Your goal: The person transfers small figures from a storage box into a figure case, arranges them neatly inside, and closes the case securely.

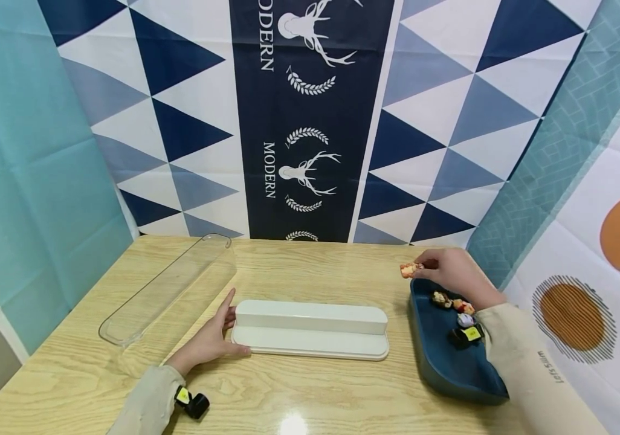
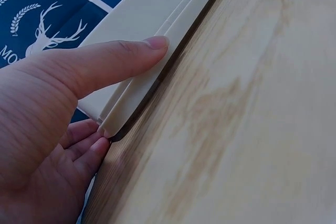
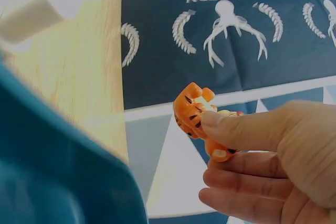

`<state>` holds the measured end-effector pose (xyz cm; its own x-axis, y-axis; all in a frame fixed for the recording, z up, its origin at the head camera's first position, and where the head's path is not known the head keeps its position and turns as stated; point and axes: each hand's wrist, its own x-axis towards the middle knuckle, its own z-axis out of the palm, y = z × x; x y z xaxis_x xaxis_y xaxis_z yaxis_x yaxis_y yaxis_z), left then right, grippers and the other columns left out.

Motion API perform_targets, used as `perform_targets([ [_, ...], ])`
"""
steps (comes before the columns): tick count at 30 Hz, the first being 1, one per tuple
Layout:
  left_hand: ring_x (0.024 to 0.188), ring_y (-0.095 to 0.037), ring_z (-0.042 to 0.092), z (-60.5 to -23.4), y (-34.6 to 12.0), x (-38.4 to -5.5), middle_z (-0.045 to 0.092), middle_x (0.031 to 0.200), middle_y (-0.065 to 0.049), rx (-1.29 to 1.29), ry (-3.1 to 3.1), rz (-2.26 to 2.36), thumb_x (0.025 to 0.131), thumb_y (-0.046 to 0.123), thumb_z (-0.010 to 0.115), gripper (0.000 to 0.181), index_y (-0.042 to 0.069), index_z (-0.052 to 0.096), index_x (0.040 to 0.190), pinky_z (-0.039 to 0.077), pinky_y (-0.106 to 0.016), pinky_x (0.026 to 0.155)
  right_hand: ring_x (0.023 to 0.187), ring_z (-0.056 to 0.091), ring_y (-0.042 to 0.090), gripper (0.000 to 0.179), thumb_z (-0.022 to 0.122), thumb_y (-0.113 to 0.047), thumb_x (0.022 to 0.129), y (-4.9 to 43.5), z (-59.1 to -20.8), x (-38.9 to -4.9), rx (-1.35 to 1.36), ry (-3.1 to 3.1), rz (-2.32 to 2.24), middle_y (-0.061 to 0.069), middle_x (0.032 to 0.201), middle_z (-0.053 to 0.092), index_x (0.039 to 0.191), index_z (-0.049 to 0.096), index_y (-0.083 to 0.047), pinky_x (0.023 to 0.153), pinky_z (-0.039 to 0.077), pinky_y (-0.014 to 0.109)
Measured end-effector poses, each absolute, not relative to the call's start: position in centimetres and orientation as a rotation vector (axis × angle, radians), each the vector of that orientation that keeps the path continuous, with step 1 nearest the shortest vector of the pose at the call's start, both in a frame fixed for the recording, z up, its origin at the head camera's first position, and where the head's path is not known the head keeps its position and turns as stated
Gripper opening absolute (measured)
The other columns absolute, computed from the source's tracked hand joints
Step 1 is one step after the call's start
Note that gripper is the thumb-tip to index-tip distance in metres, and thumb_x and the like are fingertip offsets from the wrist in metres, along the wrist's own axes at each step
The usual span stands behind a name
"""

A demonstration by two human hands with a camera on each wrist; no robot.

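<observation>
My right hand [image 1: 454, 275] pinches a small orange tiger figurine [image 3: 195, 116] with black stripes between thumb and fingers, above the far end of a dark blue bin [image 1: 424, 350]. Several more small figurines [image 1: 442, 299] lie inside that bin, partly hidden by the wrist. A white two-step display stand [image 1: 310, 344] lies lengthwise in the middle of the table. At its left end my left hand [image 1: 212, 341] grips it, the thumb on the front edge and the other fingers round the corner, as the left wrist view shows.
On the left of the table sits a clear plastic cover [image 1: 165, 290], long with rounded ends. Patterned cloth [image 1: 304, 121] hangs behind the wooden table [image 1: 266, 399], and more cloth closes off both sides. The blue bin's wall rises close to the right hand.
</observation>
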<state>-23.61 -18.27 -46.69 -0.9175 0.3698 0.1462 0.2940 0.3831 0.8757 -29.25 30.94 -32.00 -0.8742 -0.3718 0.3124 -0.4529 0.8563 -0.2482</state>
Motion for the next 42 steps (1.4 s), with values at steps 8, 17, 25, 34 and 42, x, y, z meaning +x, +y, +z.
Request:
perform_targets([
  [8, 0.134, -0.043, 0.042, -47.1, -18.1, -23.7, 0.039, 0.146, -0.031, 0.587, 2.538, 1.583, 0.073, 0.016, 0.091, 0.131, 0.001, -0.007, 0.158, 0.034, -0.054, 0.113, 0.08, 0.066, 0.022, 0.024, 0.077, -0.012, 0.088, 28.9, -32.7, -29.0, 0.616, -2.719, 0.771, 0.007, 0.09, 0.071, 0.108, 0.074, 0.001, 0.066, 0.055, 0.032],
  [17, 0.13, -0.043, 0.045, -46.9, -18.5, -23.7, 0.042, 0.143, -0.031, 0.63, 2.575, 1.566, 0.073, 0.015, 0.091, 0.13, -0.003, -0.007, 0.157, 0.036, -0.055, 0.111, 0.092, 0.063, 0.021, 0.022, 0.074, -0.007, 0.089, 26.1, -34.1, -29.0, 0.658, -2.623, 1.228, 0.012, 0.104, 0.068, 0.11, 0.073, -0.001, 0.075, 0.056, 0.027],
  [25, 0.129, -0.042, 0.045, -46.8, -18.2, -24.0, 0.042, 0.144, -0.03, 0.605, 2.568, 1.596, 0.072, 0.015, 0.092, 0.131, -0.001, -0.006, 0.157, 0.036, -0.053, 0.112, 0.095, 0.063, 0.012, 0.022, 0.073, 0.002, 0.088, 24.3, -33.9, -29.7, 0.746, -2.581, 1.47, 0.017, 0.112, 0.064, 0.11, 0.072, 0.003, 0.078, 0.058, 0.022],
  [34, 0.131, -0.04, 0.045, -47.0, -18.1, -23.9, 0.042, 0.144, -0.028, 0.577, 2.549, 1.606, 0.071, 0.016, 0.092, 0.132, 0.001, -0.005, 0.158, 0.035, -0.053, 0.112, 0.095, 0.064, 0.017, 0.019, 0.071, 0.009, 0.086, 22.8, -34.2, -29.6, 0.85, -2.55, 1.536, 0.021, 0.11, 0.063, 0.105, 0.072, 0.006, 0.076, 0.059, 0.023],
  [42, 0.13, -0.039, 0.045, -47.1, -18.1, -23.6, 0.041, 0.145, -0.027, 0.574, 2.545, 1.599, 0.072, 0.016, 0.092, 0.131, 0.002, -0.006, 0.158, 0.034, -0.053, 0.112, 0.097, 0.064, 0.02, 0.018, 0.072, 0.009, 0.086, 21.1, -33.9, -29.5, 0.938, -2.585, 1.506, 0.016, 0.11, 0.066, 0.102, 0.074, 0.002, 0.078, 0.059, 0.024],
])
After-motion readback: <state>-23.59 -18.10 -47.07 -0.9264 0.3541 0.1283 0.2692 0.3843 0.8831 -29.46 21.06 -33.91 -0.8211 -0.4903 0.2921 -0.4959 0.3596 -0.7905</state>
